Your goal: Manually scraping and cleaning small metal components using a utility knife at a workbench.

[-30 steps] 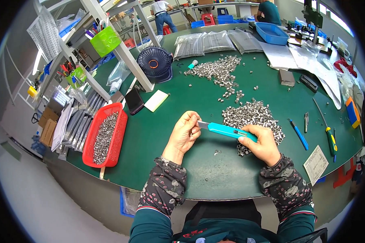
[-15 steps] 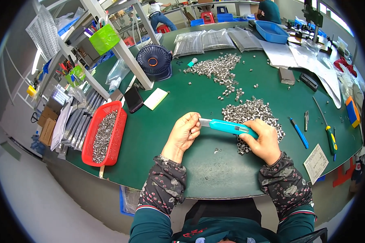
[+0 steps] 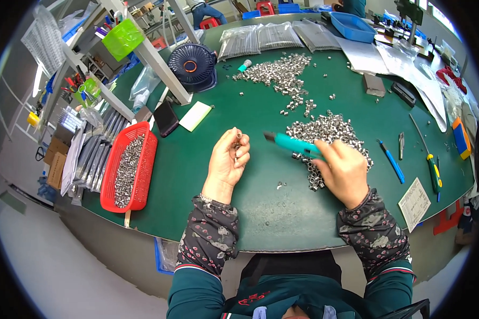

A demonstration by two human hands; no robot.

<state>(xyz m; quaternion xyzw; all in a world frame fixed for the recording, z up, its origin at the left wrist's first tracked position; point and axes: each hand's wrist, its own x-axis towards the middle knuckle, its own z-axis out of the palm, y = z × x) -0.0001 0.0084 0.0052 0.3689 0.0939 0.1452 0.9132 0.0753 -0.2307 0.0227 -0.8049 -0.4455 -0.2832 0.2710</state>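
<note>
My left hand [image 3: 229, 159] is closed, with a small metal ring [image 3: 239, 136] pinched at the fingertips and more metal pieces showing in the curled fingers. In my right hand [image 3: 346, 169] is a teal utility knife [image 3: 294, 144], its dark tip pointing left toward the left hand and apart from it. Behind and under the knife lies a heap of small silvery metal rings [image 3: 332, 130]. A second, looser spread of the rings [image 3: 282, 74] lies farther back on the green table [image 3: 239, 117]. A few tiny scraps [image 3: 281, 185] lie between my hands.
At the left stands a red basket [image 3: 150, 170] of small metal parts, near a phone [image 3: 166, 118], a pale notepad [image 3: 195, 116] and a dark fan [image 3: 192, 66]. To the right lie a blue pen-like tool [image 3: 391, 161], a screwdriver [image 3: 434, 173] and a paper label [image 3: 414, 204].
The knife has moved away from my left hand to the right, and its tip is now off the piece there. My left hand has turned, showing rings in its fingers. The view has shifted slightly.
</note>
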